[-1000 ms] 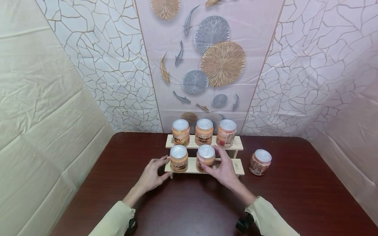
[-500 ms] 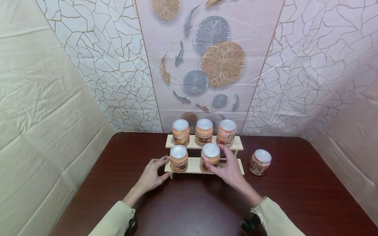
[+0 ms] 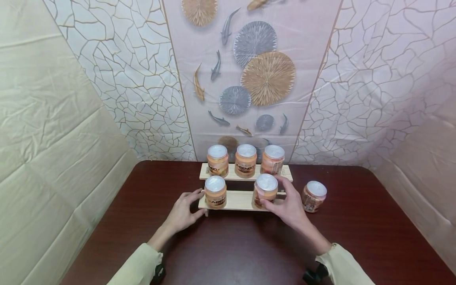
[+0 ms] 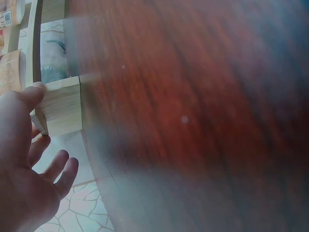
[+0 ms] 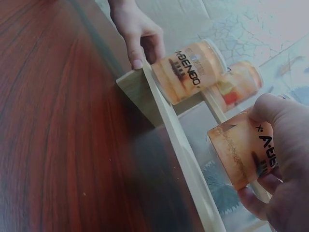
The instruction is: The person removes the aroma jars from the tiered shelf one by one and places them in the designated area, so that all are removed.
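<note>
A two-tier wooden rack stands on the table, bearing orange-labelled jars with clear ridged lids. My left hand holds the left end of its lower tier; in the left wrist view the thumb lies on the board edge with a finger curled behind. My right hand grips a jar at the right part of the lower tier, thumb in front and fingers around the side. Another jar sits at the left of that tier. On the upper tier stand a left jar, a middle jar and a right jar.
One more jar stands on the dark wooden table just right of the rack, close beside my right hand. A patterned cloth hangs behind the table, with a plain cloth along the left side.
My right hand has moved the gripped jar to the right along the lower tier, widening the gap from the left jar. The left hand stays at the rack's end.
</note>
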A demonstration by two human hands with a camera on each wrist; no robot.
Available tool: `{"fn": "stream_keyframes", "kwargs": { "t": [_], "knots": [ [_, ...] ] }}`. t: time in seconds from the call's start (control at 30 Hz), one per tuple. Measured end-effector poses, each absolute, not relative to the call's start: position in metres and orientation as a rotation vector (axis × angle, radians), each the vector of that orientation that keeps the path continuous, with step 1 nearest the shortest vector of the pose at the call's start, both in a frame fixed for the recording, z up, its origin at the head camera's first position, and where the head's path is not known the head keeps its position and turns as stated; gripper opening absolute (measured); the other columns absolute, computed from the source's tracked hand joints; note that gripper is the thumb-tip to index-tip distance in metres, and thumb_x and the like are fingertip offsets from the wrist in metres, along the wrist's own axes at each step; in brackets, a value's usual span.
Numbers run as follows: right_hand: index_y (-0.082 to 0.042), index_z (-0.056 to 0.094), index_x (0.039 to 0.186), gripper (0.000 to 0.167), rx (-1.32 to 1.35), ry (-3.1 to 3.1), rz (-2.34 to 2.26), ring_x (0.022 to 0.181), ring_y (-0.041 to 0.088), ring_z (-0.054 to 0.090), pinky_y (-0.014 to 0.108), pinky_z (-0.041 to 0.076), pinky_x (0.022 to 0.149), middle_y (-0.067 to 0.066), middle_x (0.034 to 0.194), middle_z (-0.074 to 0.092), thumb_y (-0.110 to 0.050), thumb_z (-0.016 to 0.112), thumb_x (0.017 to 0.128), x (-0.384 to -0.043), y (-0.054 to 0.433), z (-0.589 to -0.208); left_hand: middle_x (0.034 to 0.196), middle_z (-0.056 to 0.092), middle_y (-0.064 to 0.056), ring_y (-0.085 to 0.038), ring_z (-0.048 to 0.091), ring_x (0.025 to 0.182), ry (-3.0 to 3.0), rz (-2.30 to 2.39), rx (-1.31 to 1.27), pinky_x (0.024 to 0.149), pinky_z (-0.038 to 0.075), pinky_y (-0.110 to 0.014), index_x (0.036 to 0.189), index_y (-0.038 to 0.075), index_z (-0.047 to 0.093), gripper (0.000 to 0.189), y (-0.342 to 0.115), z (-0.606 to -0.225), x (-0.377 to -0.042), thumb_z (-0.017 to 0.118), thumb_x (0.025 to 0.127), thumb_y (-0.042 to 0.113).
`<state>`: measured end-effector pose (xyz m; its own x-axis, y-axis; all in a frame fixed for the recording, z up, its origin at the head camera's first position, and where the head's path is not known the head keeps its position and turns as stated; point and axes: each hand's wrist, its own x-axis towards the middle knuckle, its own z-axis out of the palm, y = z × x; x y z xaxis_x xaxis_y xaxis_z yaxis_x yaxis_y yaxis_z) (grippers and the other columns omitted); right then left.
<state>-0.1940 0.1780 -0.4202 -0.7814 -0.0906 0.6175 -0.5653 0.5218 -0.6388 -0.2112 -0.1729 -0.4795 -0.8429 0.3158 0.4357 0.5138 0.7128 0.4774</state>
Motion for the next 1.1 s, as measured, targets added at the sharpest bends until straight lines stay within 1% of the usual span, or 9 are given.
{"fn": "stream_keyframes", "kwargs": {
  "t": [0.13, 0.2, 0.37, 0.47, 0.6, 0.77, 0.83, 1.03, 1.1],
  "knots": [
    [0.004, 0.055, 0.128, 0.074, 0.534, -2.251, 1.212, 0.105, 0.029, 0.059, 0.049, 0.049, 0.084, 0.017, 0.116, 0.064, -0.004, 0.092, 0.064, -0.193, 0.186, -0.415, 0.139, 0.059, -0.014, -0.038, 0.056, 0.115, -2.599, -0.869, -0.646, 0.091, 0.048, -0.057, 0.132, 0.004, 0.065, 0.057, -0.173, -0.479, -0.211, 0.085, 0.081, 0.019],
    [0.004, 0.054, 0.128, 0.074, 0.528, -2.26, 1.217, 0.106, 0.027, 0.058, 0.046, 0.05, 0.085, 0.016, 0.117, 0.064, -0.004, 0.091, 0.065, -0.191, 0.19, -0.413, 0.138, 0.059, -0.014, -0.038, 0.056, 0.115, -2.598, -0.871, -0.644, 0.091, 0.048, -0.056, 0.131, 0.004, 0.065, 0.057, -0.173, -0.479, -0.211, 0.085, 0.081, 0.019],
    [0.005, 0.052, 0.128, 0.073, 0.508, -2.269, 1.243, 0.105, 0.025, 0.057, 0.031, 0.05, 0.084, 0.016, 0.117, 0.062, -0.002, 0.091, 0.066, -0.189, 0.199, -0.407, 0.139, 0.058, -0.014, -0.037, 0.056, 0.116, -2.607, -0.866, -0.637, 0.091, 0.048, -0.056, 0.131, 0.004, 0.066, 0.056, -0.173, -0.479, -0.21, 0.085, 0.081, 0.02],
    [0.005, 0.051, 0.129, 0.074, 0.485, -2.269, 1.239, 0.103, 0.025, 0.058, 0.025, 0.049, 0.081, 0.018, 0.117, 0.063, 0.0, 0.09, 0.066, -0.188, 0.204, -0.404, 0.139, 0.058, -0.015, -0.037, 0.056, 0.116, -2.61, -0.865, -0.64, 0.09, 0.048, -0.056, 0.131, 0.004, 0.066, 0.056, -0.173, -0.48, -0.211, 0.085, 0.081, 0.021],
    [0.004, 0.052, 0.129, 0.075, 0.433, -2.278, 1.191, 0.101, 0.026, 0.059, 0.025, 0.043, 0.082, 0.018, 0.116, 0.064, -0.003, 0.091, 0.066, -0.186, 0.211, -0.399, 0.139, 0.058, -0.016, -0.038, 0.056, 0.115, -2.594, -0.862, -0.657, 0.09, 0.048, -0.057, 0.131, 0.004, 0.066, 0.056, -0.173, -0.481, -0.212, 0.085, 0.081, 0.022],
    [0.002, 0.052, 0.128, 0.073, 0.416, -2.271, 1.187, 0.084, 0.025, 0.061, 0.023, 0.05, 0.068, 0.015, 0.105, 0.064, -0.002, 0.09, 0.066, -0.184, 0.219, -0.393, 0.139, 0.058, -0.016, -0.038, 0.056, 0.114, -2.588, -0.867, -0.659, 0.089, 0.048, -0.057, 0.131, 0.003, 0.066, 0.057, -0.173, -0.479, -0.212, 0.085, 0.081, 0.021],
    [0.003, 0.052, 0.127, 0.072, 0.418, -2.263, 1.188, 0.079, 0.021, 0.061, 0.023, 0.053, 0.063, 0.014, 0.102, 0.063, 0.0, 0.09, 0.066, -0.184, 0.223, -0.391, 0.138, 0.058, -0.016, -0.038, 0.056, 0.114, -2.584, -0.858, -0.66, 0.089, 0.048, -0.057, 0.131, 0.003, 0.066, 0.057, -0.172, -0.479, -0.212, 0.085, 0.08, 0.02],
    [0.004, 0.052, 0.129, 0.073, 0.409, -2.261, 1.185, 0.089, 0.006, 0.057, 0.017, 0.053, 0.068, 0.015, 0.11, 0.061, 0.001, 0.09, 0.067, -0.182, 0.234, -0.383, 0.138, 0.058, -0.016, -0.038, 0.056, 0.114, -2.587, -0.849, -0.658, 0.089, 0.048, -0.057, 0.131, 0.002, 0.066, 0.057, -0.172, -0.479, -0.211, 0.085, 0.08, 0.02],
    [0.004, 0.052, 0.13, 0.072, 0.408, -2.258, 1.19, 0.094, 0.004, 0.055, 0.015, 0.052, 0.07, 0.016, 0.112, 0.061, 0.001, 0.089, 0.068, -0.181, 0.237, -0.38, 0.139, 0.058, -0.016, -0.037, 0.056, 0.115, -2.603, -0.854, -0.652, 0.089, 0.048, -0.057, 0.131, 0.003, 0.065, 0.057, -0.173, -0.479, -0.21, 0.085, 0.081, 0.02]
  ]
}}
